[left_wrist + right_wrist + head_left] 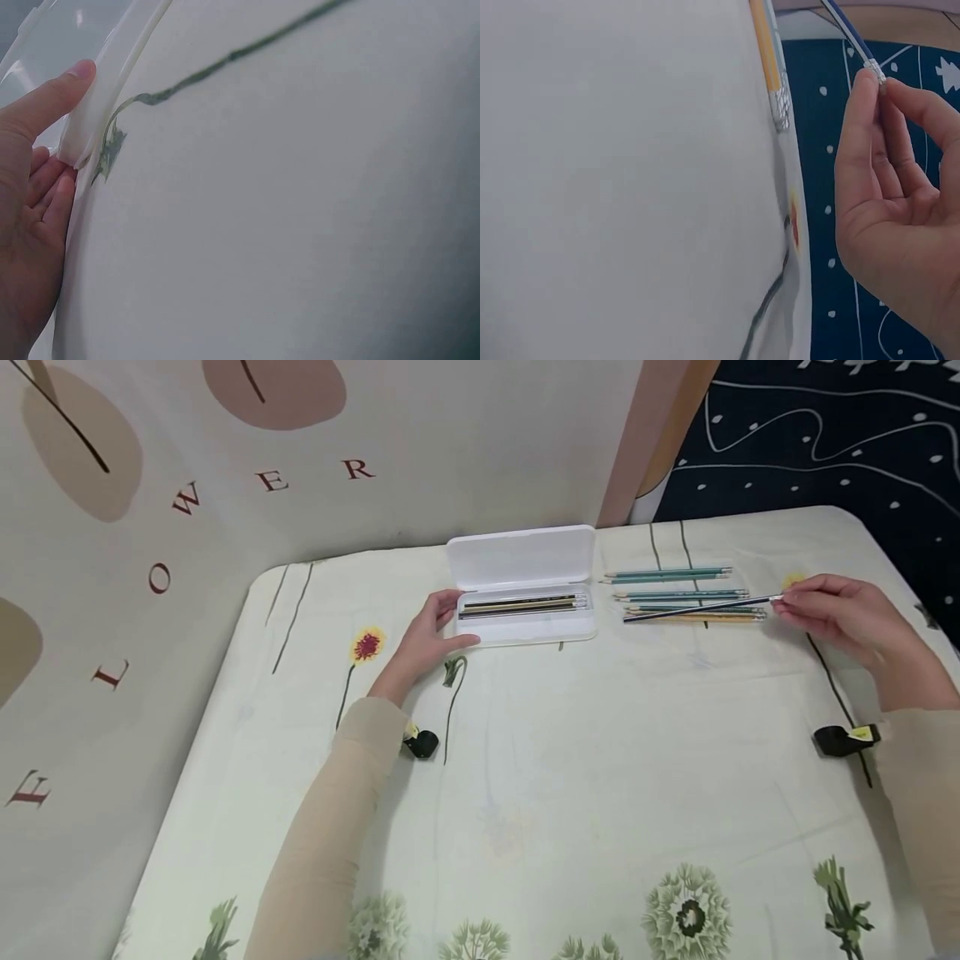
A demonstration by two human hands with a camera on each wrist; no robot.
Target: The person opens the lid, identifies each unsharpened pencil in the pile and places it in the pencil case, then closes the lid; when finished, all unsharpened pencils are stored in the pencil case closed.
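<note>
An open white pencil case (525, 632) lies at the far side of the table, its lid (522, 558) tipped back. Several pencils (517, 607), dark and gold, lie in its tray. My left hand (427, 635) grips the case's left end, and the left wrist view shows the thumb (56, 97) over its edge with the fingers at its side. Between thumb and fingertips, my right hand (847, 614) pinches a dark blue-and-white pencil (849, 31) by its metal-banded end. That pencil slants over the loose pencils, its other end pointing left towards the case.
Loose green pencils (667, 575) lie in small groups right of the case, and a yellow-orange pencil (763, 45) lies among the nearest. A flower-print cloth (585, 777) covers the table. Behind stands a light curtain (420, 510) with printed letters, and a dark patterned cloth (810, 452) hangs at right.
</note>
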